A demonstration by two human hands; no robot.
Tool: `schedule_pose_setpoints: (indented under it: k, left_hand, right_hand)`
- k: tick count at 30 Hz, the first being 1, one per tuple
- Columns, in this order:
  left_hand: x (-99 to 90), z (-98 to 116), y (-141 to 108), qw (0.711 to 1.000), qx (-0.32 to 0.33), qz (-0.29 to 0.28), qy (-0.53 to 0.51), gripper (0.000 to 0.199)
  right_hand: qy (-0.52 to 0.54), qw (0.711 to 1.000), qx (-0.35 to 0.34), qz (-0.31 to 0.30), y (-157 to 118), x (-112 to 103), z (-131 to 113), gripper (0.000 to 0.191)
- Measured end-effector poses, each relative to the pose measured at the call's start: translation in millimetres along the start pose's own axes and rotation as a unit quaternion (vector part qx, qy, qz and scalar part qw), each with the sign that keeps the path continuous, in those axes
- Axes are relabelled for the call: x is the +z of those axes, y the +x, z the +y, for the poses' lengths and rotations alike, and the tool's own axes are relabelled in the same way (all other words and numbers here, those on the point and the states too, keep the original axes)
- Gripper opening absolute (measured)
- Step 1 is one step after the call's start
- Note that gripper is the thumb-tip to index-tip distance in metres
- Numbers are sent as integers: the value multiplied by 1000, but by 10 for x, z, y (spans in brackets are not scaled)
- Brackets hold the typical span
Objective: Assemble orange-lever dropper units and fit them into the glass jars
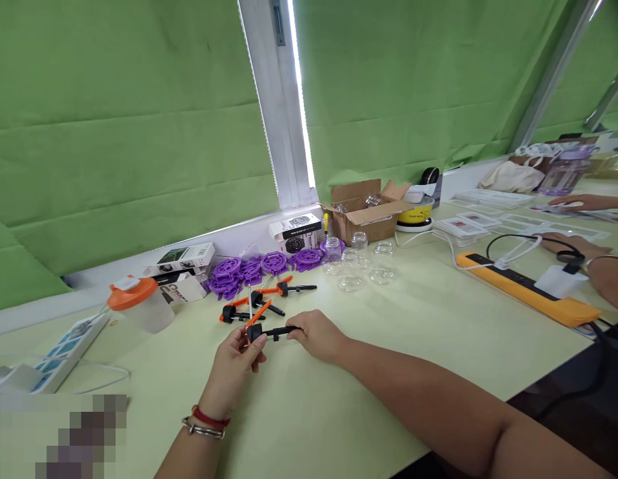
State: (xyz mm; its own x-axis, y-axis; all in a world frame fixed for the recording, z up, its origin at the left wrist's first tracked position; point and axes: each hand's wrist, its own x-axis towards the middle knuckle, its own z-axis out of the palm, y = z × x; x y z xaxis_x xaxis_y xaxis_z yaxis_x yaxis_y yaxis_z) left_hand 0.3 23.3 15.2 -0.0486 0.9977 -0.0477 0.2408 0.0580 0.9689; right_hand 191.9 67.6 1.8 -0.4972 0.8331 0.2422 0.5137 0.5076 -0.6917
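Between my hands is a black piece (pixel 273 332) with a round head, a slim rod and an orange arm. My left hand (pixel 233 364) pinches the round head, thumb in front. At the other end, the fingers of my right hand (pixel 319 335) close on the rod's tip. Just beyond lie several similar black-and-orange pieces, one (pixel 299 288) farther right and one (pixel 235 315) to the left. A thin metal shaft (pixel 249 301) stands out behind the held piece. Purple wheel-shaped parts (pixel 275 263) are heaped behind these.
Clear jars and lids (pixel 351 283) stand near an open cardboard box (pixel 371 223). Small boxes (pixel 183 287), an orange-lidded cup (pixel 152 309) and a white power strip (pixel 69 349) are leftward. At right are an orange power strip (pixel 528 289) and another person's hands (pixel 571 245).
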Motion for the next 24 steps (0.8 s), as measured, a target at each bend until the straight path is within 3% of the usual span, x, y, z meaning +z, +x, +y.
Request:
schedule_pose_setpoints:
  k: [20, 24]
  left_hand:
    - [0, 4, 19, 1000, -11, 2, -5, 43]
    - [-43, 27, 21, 1000, -6, 11, 8, 41]
  right_hand:
    - [-6, 1000, 22, -12, 45, 87, 103, 14]
    - [23, 999, 24, 7, 45, 120, 127, 21]
